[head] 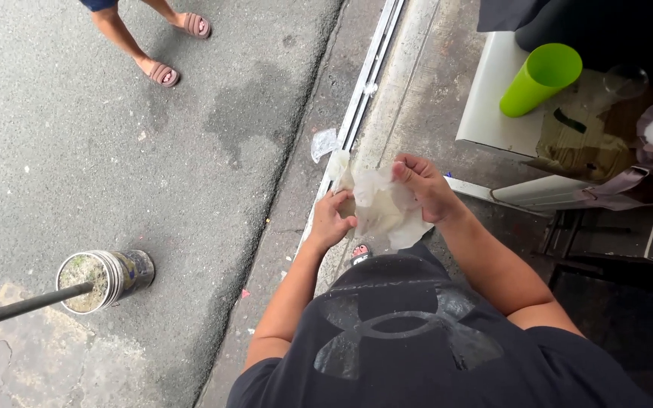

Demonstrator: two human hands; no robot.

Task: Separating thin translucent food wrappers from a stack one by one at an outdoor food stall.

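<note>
Both my hands hold a crumpled, translucent white plastic bag (383, 205) in front of my chest, over the kerb. My left hand (332, 221) pinches its lower left side. My right hand (425, 187) grips its upper right edge with the fingers curled over it. I wear a dark shirt, and one sandalled foot shows below the bag.
A white table (493, 98) at the right carries a lime green cup (540, 78), a brown paper bag and clear plastic. A metal channel (364, 83) runs along the kerb. A concrete-filled can with a pole (103, 278) stands on the asphalt at left. Another person's sandalled feet (162, 73) are at top left.
</note>
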